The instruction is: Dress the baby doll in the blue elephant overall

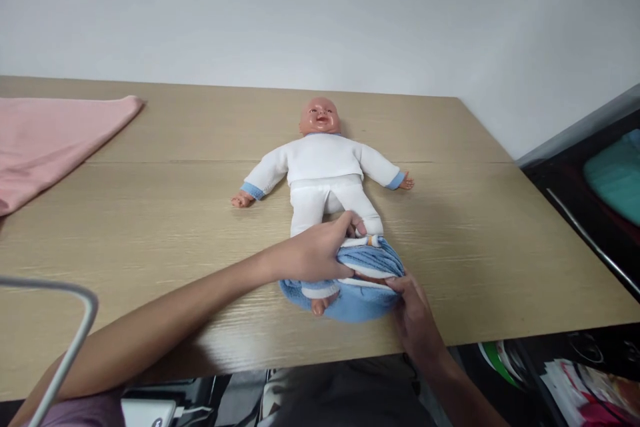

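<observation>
A baby doll (320, 113) in a white long-sleeved top and white leggings lies on its back, head away from me. Blue doll pants (367, 303) with white edging are bunched around its lower legs. One bare foot (320, 305) sticks out at the left, while the other foot is mostly hidden in the blue cloth. My left hand (320, 250) reaches across the doll's shins, its fingers closed on the bunched pants by the right-hand leg. At the right edge of the pants, my right hand (415, 313) pinches the cloth between thumb and fingers.
The doll lies on a wooden table (200, 213) against a pale wall. A pink cloth (55, 140) is at the far left. A grey metal rod (75, 347) curves up at lower left. Beyond the right edge stands a black item with teal cloth (615, 173) in it.
</observation>
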Motion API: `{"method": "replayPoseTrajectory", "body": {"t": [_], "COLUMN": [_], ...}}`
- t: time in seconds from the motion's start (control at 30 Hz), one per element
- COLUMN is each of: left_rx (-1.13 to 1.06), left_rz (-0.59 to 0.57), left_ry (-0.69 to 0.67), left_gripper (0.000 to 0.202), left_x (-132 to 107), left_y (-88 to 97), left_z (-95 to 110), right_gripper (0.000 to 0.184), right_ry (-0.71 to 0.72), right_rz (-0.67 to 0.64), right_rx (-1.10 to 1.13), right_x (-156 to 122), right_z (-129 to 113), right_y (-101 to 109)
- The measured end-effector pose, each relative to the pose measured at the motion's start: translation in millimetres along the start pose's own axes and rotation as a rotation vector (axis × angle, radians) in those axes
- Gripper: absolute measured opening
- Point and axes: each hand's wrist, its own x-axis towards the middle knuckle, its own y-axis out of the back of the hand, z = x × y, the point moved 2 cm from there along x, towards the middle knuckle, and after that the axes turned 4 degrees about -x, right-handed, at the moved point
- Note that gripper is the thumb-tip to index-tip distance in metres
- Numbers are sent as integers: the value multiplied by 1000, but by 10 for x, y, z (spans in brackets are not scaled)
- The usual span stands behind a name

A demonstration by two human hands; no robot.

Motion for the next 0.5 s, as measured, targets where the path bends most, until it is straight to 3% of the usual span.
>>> {"method": "replayPoseTrajectory", "body": {"t": [0.2,0.5], "left_rx": [-29,-81], "left_rz": [-10,10], "left_ry": [-16,2], "left_gripper": [62,58], "left_x": [-23,-20], "left_y": [0,40], "left_z": [-1,9], "right_gripper": [30,27], "right_ry": [-112,-158], "right_rz": [13,-137], "right_rx": [171,273], "right_x": [28,48], "right_z": [27,-69], "right_y": [-54,-60]}}
